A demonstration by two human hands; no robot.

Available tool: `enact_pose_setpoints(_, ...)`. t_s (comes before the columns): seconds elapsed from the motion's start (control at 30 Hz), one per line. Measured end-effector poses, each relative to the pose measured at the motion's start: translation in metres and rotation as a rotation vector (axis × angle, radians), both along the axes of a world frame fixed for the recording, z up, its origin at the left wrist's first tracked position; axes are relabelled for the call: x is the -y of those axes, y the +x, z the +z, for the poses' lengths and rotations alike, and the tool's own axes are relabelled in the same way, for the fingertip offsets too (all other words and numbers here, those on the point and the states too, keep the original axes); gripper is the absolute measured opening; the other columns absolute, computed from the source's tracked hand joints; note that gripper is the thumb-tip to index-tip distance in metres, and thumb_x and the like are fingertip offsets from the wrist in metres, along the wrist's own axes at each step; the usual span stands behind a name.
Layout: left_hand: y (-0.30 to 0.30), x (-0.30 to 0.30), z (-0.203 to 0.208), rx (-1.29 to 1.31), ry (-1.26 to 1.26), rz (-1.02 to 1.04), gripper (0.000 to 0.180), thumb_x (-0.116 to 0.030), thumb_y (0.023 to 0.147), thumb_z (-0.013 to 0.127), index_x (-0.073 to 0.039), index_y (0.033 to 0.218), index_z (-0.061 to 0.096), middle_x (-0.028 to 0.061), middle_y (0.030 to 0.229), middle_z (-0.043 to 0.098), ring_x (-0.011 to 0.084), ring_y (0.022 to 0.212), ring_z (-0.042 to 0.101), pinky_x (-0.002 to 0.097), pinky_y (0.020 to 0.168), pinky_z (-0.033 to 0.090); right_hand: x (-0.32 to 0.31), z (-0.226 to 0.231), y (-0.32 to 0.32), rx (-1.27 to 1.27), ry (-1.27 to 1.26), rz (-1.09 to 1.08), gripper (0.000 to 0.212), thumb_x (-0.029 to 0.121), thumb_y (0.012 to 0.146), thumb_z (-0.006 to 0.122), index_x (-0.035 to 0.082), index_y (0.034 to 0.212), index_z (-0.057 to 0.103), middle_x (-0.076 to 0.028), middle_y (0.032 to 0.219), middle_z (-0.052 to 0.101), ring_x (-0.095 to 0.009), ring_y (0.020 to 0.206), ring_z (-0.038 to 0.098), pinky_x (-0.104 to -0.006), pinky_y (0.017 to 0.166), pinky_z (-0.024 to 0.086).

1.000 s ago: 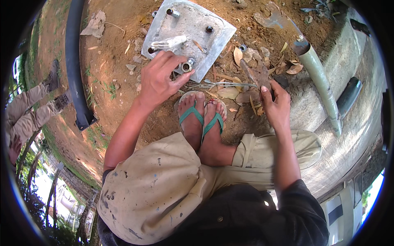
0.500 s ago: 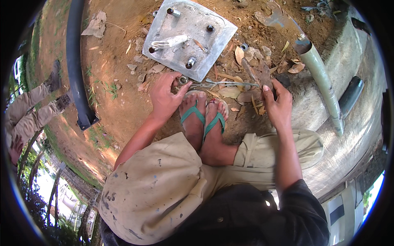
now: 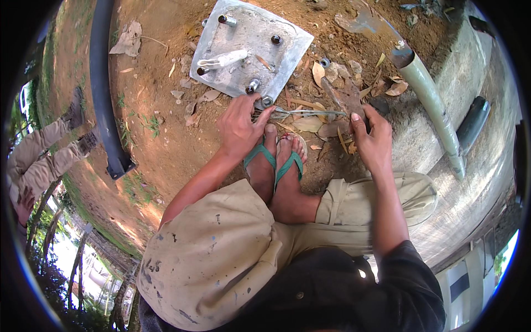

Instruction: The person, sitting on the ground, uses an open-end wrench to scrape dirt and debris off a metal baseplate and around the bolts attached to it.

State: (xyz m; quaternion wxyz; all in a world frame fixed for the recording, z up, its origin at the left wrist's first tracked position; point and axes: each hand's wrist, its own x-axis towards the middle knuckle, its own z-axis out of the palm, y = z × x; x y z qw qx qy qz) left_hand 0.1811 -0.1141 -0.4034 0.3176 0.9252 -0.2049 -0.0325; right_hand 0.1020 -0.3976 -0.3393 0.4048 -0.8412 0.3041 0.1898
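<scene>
My left hand point(image 3: 241, 124) is closed, with thumb and fingers pinching a metal nut point(image 3: 267, 101) at the near corner of a square grey base block point(image 3: 287, 61). Several threaded bolts stand up from that block; a nut sits on the bolt point(image 3: 253, 86) closest to my hand. In my right hand point(image 3: 373, 135) is a rusty flat metal piece point(image 3: 347, 98), gripped at its near end and angled away from me; its exact kind is unclear. Thin grey wires point(image 3: 310, 112) run between my two hands, just beyond my sandalled feet.
White bundled wire point(image 3: 223, 59) pokes out of the block's middle. Another nut point(image 3: 324, 62) lies on the soil to its right. A dark pole point(image 3: 102, 83) stretches along the left, near another person's legs point(image 3: 47, 146). A grey-green pipe point(image 3: 434, 105) rests by the concrete edge point(image 3: 464, 66).
My left hand has moved right and slightly away from me, bringing the nut to the block's near corner. My right hand has barely shifted and keeps the rusty piece.
</scene>
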Motion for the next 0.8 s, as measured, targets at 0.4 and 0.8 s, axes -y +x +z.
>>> enact_pose_setpoints(0.4,-0.018,-0.031,-0.005,-0.236,-0.125,0.12,0.07,-0.018,0.072,0.095,-0.004,0.131,0.06,0.0059,0.082,0.059,0.0166,0.068,0.055,0.0307,0.059,0.046,-0.001,0.006,0.002,0.065,0.077,-0.036,0.018,0.015,0.096,0.065,-0.002,0.102,0.066,-0.021,0.073,0.064,-0.04,0.067,0.06,-0.0444,0.067,0.047)
enact_pose_setpoints(0.8,0.005,-0.033,0.036,0.199,0.318,-0.253,0.082,-0.019,0.079,0.088,-0.013,0.152,0.052,0.0074,0.084,0.057,0.0235,0.071,0.057,0.0364,0.061,0.047,-0.003,0.012,0.006,0.021,0.088,-0.048,0.017,0.015,0.098,0.065,-0.001,0.098,0.065,-0.016,0.073,0.069,-0.032,0.068,0.067,-0.0412,0.069,0.05)
